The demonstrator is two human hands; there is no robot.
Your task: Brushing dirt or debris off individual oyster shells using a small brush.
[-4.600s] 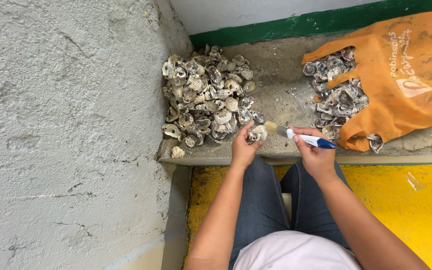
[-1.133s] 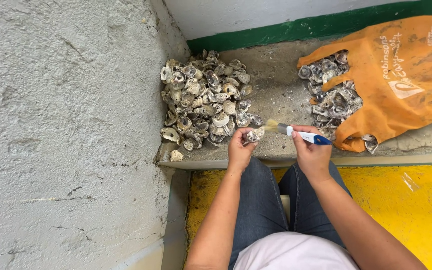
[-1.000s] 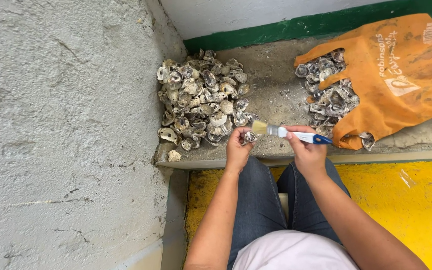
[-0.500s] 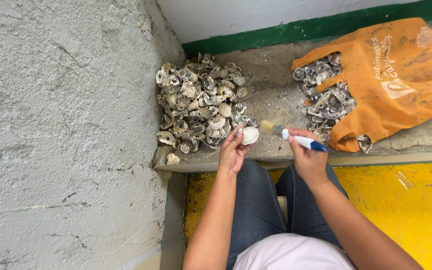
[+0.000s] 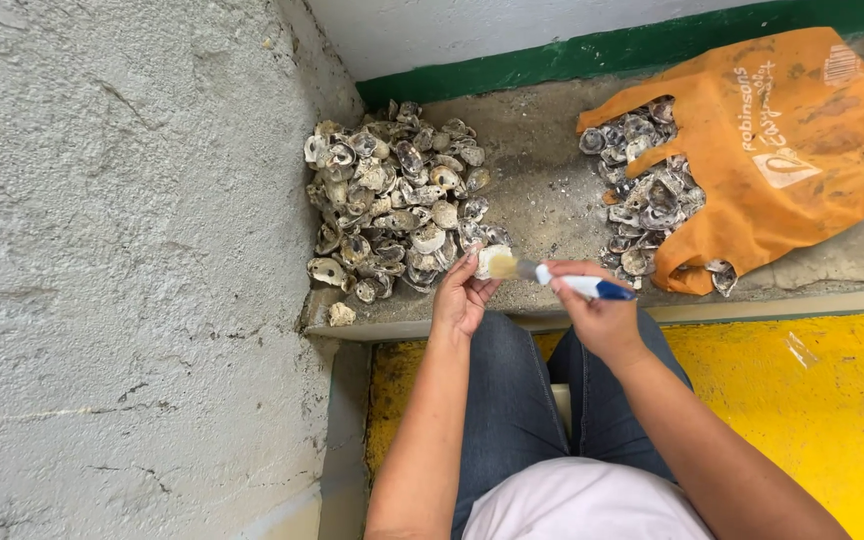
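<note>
My left hand [image 5: 460, 298] holds a pale oyster shell [image 5: 489, 261] just in front of the ledge's edge. My right hand [image 5: 600, 315] grips a small paintbrush [image 5: 574, 284] with a white and blue handle; its bristles rest against the shell. A heap of grey-white oyster shells [image 5: 397, 198] lies on the concrete ledge just beyond my left hand. To the right, an orange plastic bag [image 5: 772, 150] lies open with more shells [image 5: 647, 190] spilling from its mouth.
A rough grey plastered wall [image 5: 122, 260] fills the left side. The concrete ledge [image 5: 537, 180] is backed by a green-painted band [image 5: 602, 65]. One loose shell [image 5: 340, 314] sits near the ledge's left corner. Below is a yellow floor [image 5: 812, 410], with my jeans-clad knees [image 5: 527, 400] between.
The shell was turned in my left hand, showing its pale face, and the brush came off it briefly. Now the bristles touch the shell again.
</note>
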